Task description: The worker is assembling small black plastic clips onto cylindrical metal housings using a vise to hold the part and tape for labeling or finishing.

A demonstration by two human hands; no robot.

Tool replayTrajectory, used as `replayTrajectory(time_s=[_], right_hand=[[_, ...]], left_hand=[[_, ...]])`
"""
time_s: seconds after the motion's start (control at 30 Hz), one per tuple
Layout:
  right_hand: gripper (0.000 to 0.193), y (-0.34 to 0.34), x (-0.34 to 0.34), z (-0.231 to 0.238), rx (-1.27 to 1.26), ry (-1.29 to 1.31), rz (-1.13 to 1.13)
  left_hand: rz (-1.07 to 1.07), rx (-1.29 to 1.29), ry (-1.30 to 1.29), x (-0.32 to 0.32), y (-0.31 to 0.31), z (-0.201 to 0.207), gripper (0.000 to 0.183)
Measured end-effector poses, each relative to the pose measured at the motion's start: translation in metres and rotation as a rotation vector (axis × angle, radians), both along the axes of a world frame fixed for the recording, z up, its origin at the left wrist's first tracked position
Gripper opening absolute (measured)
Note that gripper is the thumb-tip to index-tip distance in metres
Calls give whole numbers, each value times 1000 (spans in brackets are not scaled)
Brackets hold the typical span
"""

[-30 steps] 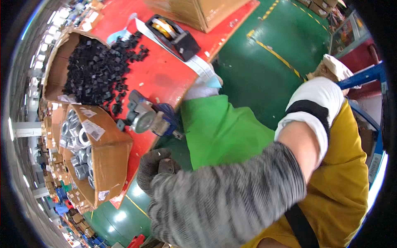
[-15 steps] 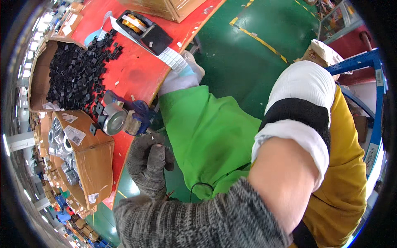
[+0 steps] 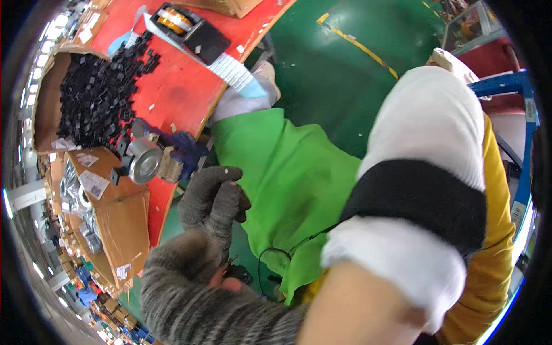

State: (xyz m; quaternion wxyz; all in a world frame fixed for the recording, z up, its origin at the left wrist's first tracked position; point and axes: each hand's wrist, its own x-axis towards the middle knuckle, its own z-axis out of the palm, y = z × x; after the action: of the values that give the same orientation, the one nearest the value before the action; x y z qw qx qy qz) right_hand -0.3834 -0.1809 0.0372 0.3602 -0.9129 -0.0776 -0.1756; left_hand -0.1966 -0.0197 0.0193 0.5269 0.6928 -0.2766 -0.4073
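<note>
My left hand (image 3: 211, 198) wears a grey knit glove, its fingers curled together beside the red table's edge. A pale spot shows at one fingertip; whether anything is pinched there is unclear. My right hand (image 3: 187, 253), also in grey knit, bends across near the left wrist. It is blurred, and only a little bare skin shows beneath it. A round metal cup-like part (image 3: 145, 161) sits just past the left hand, against a fixture with a blue-purple wrapping (image 3: 187, 154) and a worn block (image 3: 169, 165). Green cloth (image 3: 287, 178) covers my lap.
Small black pieces (image 3: 95, 95) spill from a carton onto the red table (image 3: 181, 80). A carton of metal rings (image 3: 123, 224) stands at the near left. A black tape dispenser (image 3: 195, 34) lies farther back. At right are a blue metal frame (image 3: 500, 86) and yellow floor tape (image 3: 368, 52).
My right forearm has swung lower and closer, with more of its white sleeve and black band in view. Bare skin now shows near the wrists. The left hand stays curled.
</note>
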Motion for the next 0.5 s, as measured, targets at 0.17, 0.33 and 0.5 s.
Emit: replayTrajectory(time_s=[0.17, 0.33, 0.5], right_hand=[[16, -9, -12, -5, -35, 35, -38], [16, 3, 16, -17, 15, -11, 32], [16, 10, 19, -23, 23, 0, 70]], left_hand=[[-48, 101, -2, -1, -7, 5, 23], [-2, 165, -8, -15, -34, 25, 24], [-8, 273, 84, -17, -39, 39, 25]])
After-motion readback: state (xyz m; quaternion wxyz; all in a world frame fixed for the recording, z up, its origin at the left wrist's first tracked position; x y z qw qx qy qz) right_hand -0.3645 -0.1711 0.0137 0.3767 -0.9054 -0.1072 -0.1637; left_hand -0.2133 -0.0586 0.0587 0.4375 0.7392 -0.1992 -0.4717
